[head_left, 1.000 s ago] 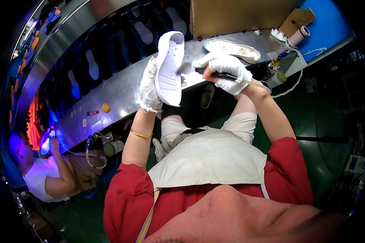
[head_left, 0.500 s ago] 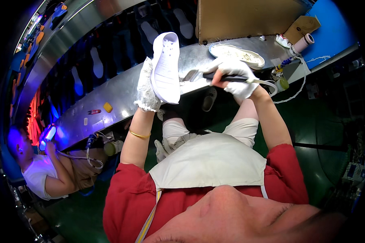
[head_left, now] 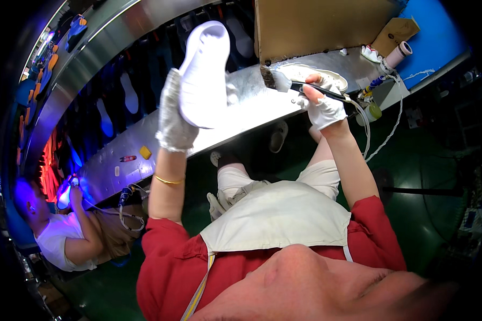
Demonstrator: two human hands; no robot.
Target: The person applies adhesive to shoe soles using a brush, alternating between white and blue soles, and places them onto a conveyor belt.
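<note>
Left hand (head_left: 175, 119) clasps white sole (head_left: 204, 85); right hand (head_left: 325, 109) pinches brush (head_left: 283, 82), right of sole. I'd keep sole steady, strokes even.

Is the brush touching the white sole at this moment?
No, the brush in the right hand is apart from the sole, with the bench showing between them.

Your gloves (head_left: 172, 120) white, sleeves (head_left: 163, 246) red, apron (head_left: 278, 216) off-white, bracelet (head_left: 168, 181) gold, strap (head_left: 199, 286) grey/yellow striped. Your sole (head_left: 204, 80) white; your brush handle (head_left: 331, 93) black, bristles (head_left: 268, 78) dark. Table (head_left: 251, 115) silver-grey, cardboard (head_left: 326, 29) brown, floor (head_left: 407, 224) dark green.
</note>
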